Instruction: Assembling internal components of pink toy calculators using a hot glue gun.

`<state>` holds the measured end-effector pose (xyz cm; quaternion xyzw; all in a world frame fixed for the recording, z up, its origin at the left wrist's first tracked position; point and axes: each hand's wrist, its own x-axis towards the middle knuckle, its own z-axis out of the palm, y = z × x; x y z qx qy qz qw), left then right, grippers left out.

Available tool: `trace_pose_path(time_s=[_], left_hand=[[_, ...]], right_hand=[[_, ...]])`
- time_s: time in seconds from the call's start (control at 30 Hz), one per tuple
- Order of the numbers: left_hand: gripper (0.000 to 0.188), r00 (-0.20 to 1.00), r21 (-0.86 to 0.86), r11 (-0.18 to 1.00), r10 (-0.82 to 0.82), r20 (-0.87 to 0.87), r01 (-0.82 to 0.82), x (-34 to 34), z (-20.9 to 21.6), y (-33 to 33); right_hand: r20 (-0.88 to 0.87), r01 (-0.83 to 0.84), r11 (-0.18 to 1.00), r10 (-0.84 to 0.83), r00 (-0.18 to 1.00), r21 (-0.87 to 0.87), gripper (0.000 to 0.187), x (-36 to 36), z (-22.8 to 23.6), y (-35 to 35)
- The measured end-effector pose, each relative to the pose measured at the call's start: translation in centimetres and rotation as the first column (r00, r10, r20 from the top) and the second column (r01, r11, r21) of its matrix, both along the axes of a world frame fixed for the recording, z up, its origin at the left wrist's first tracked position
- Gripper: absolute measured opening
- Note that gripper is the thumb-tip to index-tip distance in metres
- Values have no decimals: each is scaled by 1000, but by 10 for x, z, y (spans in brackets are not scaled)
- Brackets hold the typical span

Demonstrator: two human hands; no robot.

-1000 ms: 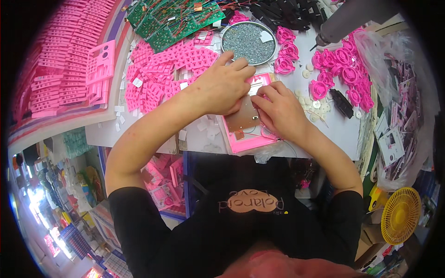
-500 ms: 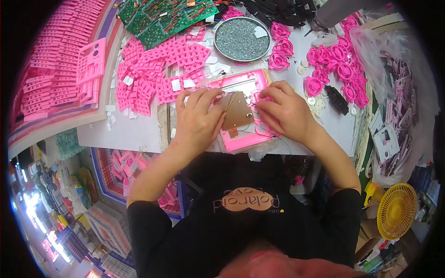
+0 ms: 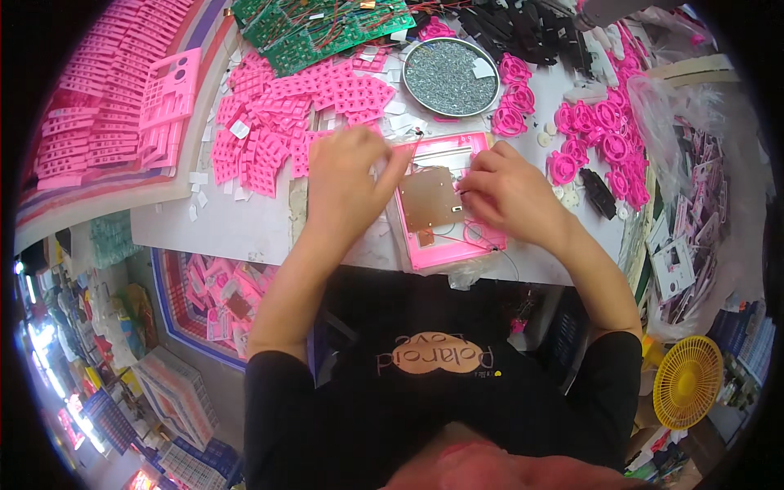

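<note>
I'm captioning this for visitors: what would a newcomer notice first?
Probably the pink plastic parts stacked at upper left. Next, near the centre, the left hand and right hand at a pink case with a brown board. Just beyond sits a round dish of grey bits.

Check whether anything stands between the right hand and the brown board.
Nothing visible does: the right hand has its fingertips at the right edge of the brown board, over the pink casing; contact is unclear.

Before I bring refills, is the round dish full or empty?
Not empty: grey metal bits spread across the dish, a white scrap on top; whether to the brim, I cannot tell.
</note>
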<state>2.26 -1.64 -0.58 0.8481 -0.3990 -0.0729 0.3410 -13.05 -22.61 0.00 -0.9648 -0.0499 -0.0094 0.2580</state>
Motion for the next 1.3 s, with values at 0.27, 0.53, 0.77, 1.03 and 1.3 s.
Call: trace_pose_path(time_s=[0.27,0.53,0.77,1.03,1.3], left_hand=[[11,943,-92,981,-134,305,170,4,-18,-38],[8,985,-185,969,-150,88,164,-9,-29,-26],[9,963,-187,963,-151,224,194,-12,-27,-25],[9,926,-189,950,-177,333,250,-15,-27,-17],[8,970,-243,949,-160,181,202,-21,-20,-13]], right_hand=[[253,175,945,-247,935,276,17,28,-9,0],[228,179,944,-245,942,276,15,33,-16,7],[307,213,940,-292,906,266,20,23,-15,18],[217,152,924,-239,947,351,20,2,-4,19],[298,366,925,-379,876,100,25,-5,-7,-40]])
